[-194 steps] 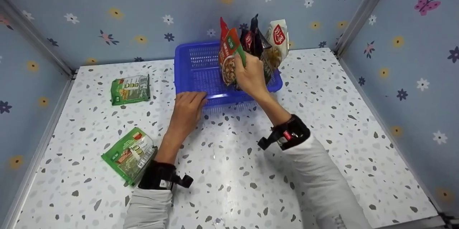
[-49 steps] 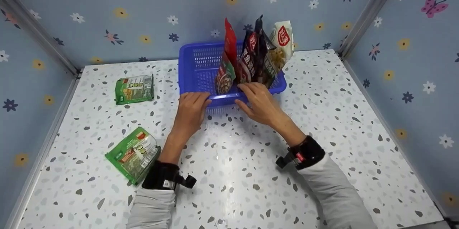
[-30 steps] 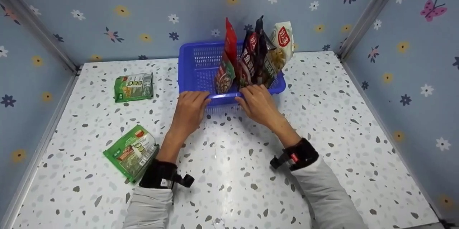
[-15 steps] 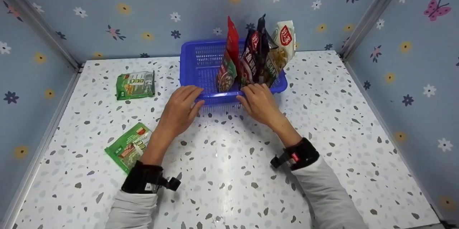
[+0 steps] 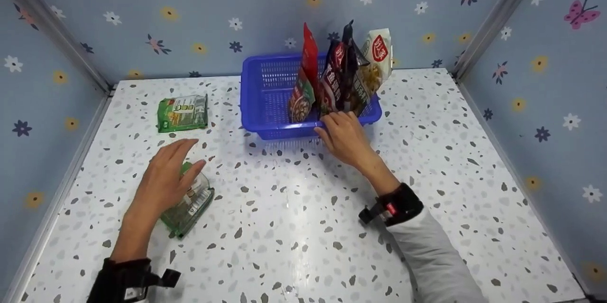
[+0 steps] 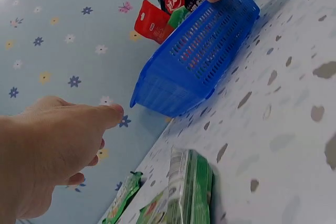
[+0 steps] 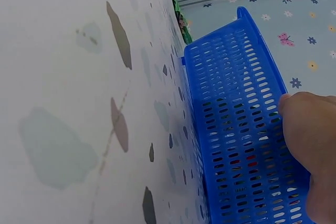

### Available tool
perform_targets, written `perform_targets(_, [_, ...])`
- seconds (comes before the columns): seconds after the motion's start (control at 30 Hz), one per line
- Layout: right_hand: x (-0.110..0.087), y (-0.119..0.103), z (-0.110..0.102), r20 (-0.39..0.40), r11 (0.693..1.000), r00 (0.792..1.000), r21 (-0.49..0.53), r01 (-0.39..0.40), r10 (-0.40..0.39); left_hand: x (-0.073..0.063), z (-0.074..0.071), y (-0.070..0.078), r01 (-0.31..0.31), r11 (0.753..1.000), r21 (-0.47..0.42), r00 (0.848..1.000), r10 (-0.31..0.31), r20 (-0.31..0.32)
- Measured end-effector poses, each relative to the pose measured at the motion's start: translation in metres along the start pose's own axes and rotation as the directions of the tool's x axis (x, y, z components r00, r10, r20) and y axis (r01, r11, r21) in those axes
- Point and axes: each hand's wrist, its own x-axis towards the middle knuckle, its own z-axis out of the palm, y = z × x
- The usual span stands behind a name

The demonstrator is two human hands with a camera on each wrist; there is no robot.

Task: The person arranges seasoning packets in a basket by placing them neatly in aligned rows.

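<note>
My left hand [image 5: 161, 177], fingers extended and thumb apart, hovers above the nearer green food packet [image 5: 197, 201] and partly covers it in the head view. In the left wrist view a gap shows between this hand and the packet [image 6: 194, 190]. My right hand [image 5: 346, 138] grips the front rim of the blue plastic basket [image 5: 284, 126], fingers over the edge and thumb on the outside. Standing upright in the basket are a red packet [image 5: 309, 54], a smaller red-and-green packet [image 5: 301, 101], dark packets [image 5: 332, 78] and a white packet [image 5: 381, 59].
Another green packet [image 5: 184, 112] lies flat at the back left of the speckled white table [image 5: 303, 227]. The basket's left part shows its bare perforated floor. Flowered blue panels [image 5: 270, 4] enclose the table at the back and sides.
Earlier, my right hand lowered the red-and-green packet into the basket, then took the front rim. My left hand has since let go of the rim and moved left and nearer, over the green packet.
</note>
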Motion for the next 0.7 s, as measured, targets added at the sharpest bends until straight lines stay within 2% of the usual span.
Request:
perform_targets(0.13, [0.000, 0.000, 0.000, -0.007, 1.000, 1.000, 0.007, 0.007, -0.007, -0.024, -0.003, -0.011, 0.043, 0.999, 0.014, 0.996, -0.043, 0.074])
perform_targets(0.23, [0.000, -0.001, -0.001, -0.017, 1.000, 1.000, 0.017, 0.019, -0.019, -0.036, -0.005, -0.016, 0.100, 0.994, 0.035, 0.987, -0.104, 0.126])
perform_targets(0.3, [0.000, -0.001, 0.000, -0.028, 0.999, 0.999, 0.022, 0.026, -0.025, -0.042, -0.007, -0.018, 0.162, 0.985, 0.055, 0.970, -0.169, 0.175])
perform_targets(0.4, [0.000, 0.000, 0.000, -0.037, 0.999, 0.999, 0.020, 0.030, -0.029, -0.045, -0.009, -0.019, 0.256, 0.963, 0.089, 0.929, -0.270, 0.252])
perform_targets(0.47, [0.000, 0.000, 0.000, -0.040, 0.999, 0.999, 0.017, 0.030, -0.030, -0.046, -0.010, -0.020, 0.296, 0.949, 0.111, 0.905, -0.316, 0.283])
perform_targets(0.7, [0.000, 0.000, 0.000, -0.030, 1.000, 0.999, 0.012, 0.022, -0.022, -0.045, -0.009, -0.025, 0.377, 0.917, 0.129, 0.868, -0.398, 0.298])
